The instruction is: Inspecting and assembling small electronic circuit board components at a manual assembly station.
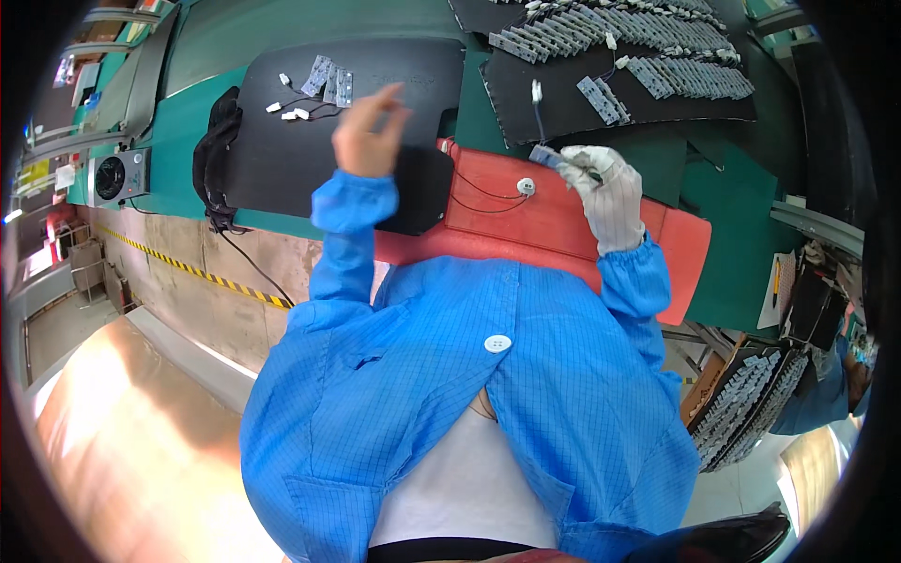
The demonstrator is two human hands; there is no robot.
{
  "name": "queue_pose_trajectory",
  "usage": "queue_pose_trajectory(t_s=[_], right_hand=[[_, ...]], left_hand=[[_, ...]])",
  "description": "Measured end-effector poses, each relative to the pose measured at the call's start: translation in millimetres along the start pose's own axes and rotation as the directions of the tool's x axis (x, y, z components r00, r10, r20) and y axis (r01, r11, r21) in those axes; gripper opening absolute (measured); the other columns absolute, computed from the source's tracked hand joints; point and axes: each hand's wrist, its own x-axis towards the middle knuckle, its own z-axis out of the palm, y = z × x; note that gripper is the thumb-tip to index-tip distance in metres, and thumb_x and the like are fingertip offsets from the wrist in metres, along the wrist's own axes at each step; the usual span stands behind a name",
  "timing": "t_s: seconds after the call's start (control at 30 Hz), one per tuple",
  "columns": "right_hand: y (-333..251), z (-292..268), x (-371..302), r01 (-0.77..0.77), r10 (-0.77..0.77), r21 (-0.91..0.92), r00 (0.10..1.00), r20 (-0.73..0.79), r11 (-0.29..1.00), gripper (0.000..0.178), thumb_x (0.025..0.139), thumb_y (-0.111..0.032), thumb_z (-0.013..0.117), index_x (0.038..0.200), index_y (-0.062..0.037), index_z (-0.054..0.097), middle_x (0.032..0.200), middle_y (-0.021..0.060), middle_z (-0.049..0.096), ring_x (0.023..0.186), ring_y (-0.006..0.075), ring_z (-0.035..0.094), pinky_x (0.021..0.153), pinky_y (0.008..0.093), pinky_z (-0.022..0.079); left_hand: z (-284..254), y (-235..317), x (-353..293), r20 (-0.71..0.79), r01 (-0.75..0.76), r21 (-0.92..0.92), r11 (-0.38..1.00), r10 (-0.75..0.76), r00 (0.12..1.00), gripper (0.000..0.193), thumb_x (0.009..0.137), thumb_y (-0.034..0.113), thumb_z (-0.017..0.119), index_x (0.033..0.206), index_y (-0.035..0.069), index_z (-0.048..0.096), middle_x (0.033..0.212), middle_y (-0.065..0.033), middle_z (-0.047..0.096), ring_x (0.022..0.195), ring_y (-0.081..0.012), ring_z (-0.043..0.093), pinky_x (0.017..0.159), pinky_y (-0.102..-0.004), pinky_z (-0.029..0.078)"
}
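Blue jacket [450, 319]; left fingers [379, 101] apart over roomy board [291, 169]; right fingers [580, 172] clamped on module [545, 156] near red mat's [563, 225] edge

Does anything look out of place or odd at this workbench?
I see no spill. The right hand wears a white glove while the left hand looks bare, an odd mismatch. The few wired modules on the left black board lie jumbled, unlike the neat rows at upper right.

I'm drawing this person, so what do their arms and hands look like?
The sleeves are blue with faint thin lines, gathered at the cuffs. The left hand is bare; the right hand wears a white glove.
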Motion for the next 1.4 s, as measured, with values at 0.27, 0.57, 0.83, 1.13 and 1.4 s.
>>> queue_pose_trajectory(t_s=[0.27, 0.57, 0.83, 1.13, 1.4], right_hand=[[-12.0, -8.7, -23.3, -0.361, 0.541, 0.913, 0.814, 0.209, 0.192, 0.016, 0.086, -0.009, 0.062, 0.102, -0.0066, 0.061, 0.093, 0.0097, 0.064, 0.073, 0.0172, 0.062, 0.064, 0.0254, 0.052], [22.9, -10.7, -51.0, -0.471, 0.496, 0.881, 0.778, 0.385, 0.056, 0.033, 0.09, -0.027, 0.059, 0.117, -0.0086, 0.055, 0.108, 0.0089, 0.057, 0.074, 0.0067, 0.056, 0.065, 0.0162, 0.051], [27.4, -14.4, -52.4, -0.45, 0.369, 0.893, 0.831, 0.417, 0.006, 0.041, 0.088, -0.02, 0.062, 0.123, -0.0024, 0.05, 0.12, 0.013, 0.053, 0.091, 0.0112, 0.058, 0.077, 0.022, 0.053], [-12.7, -22.6, -46.8, -0.426, 0.397, 0.546, 0.9, 0.177, 0.721, 0.04, 0.072, 0.004, 0.07, 0.11, 0.002, 0.058, 0.107, 0.0121, 0.061, 0.084, 0.0165, 0.06, 0.069, 0.0254, 0.051], [-11.9, -28.8, -48.4, -0.218, 0.219, 0.43, 0.975, 0.048, 0.876, 0.04, 0.069, 0.005, 0.072, 0.107, 0.0011, 0.06, 0.103, 0.0119, 0.063, 0.078, 0.0145, 0.06, 0.061, 0.0246, 0.051]], left_hand=[[69.2, 72.5, -32.9, 0.456, 0.007, -0.448, 0.894, 0.222, 0.862, 0.03, 0.074, 0.005, 0.072, 0.102, 0.003, 0.064, 0.08, -0.0071, 0.056, 0.073, -0.0162, 0.06, 0.062, -0.0268, 0.049], [73.5, 81.8, -40.1, 0.421, -0.015, -0.358, 0.933, 0.176, 0.89, 0.027, 0.076, 0.002, 0.069, 0.102, 0.0, 0.062, 0.085, -0.0084, 0.059, 0.077, -0.0166, 0.06, 0.071, -0.0269, 0.05], [77.3, 79.6, -55.3, 0.605, 0.281, -0.379, 0.882, 0.006, 0.796, 0.018, 0.083, 0.003, 0.06, 0.101, -0.002, 0.062, 0.092, -0.0117, 0.063, 0.086, -0.0209, 0.063, 0.076, -0.0287, 0.05], [72.4, 74.9, -63.5, 0.605, 0.289, -0.4, 0.869, 0.013, 0.796, 0.018, 0.084, 0.002, 0.058, 0.102, -0.001, 0.059, 0.094, -0.0133, 0.063, 0.089, -0.0235, 0.063, 0.078, -0.0302, 0.05], [72.3, 65.4, -56.7, 0.588, 0.058, -0.394, 0.917, 0.204, 0.782, 0.014, 0.082, 0.009, 0.062, 0.095, 0.004, 0.058, 0.089, -0.0127, 0.061, 0.082, -0.0311, 0.06, 0.07, -0.0359, 0.05]])
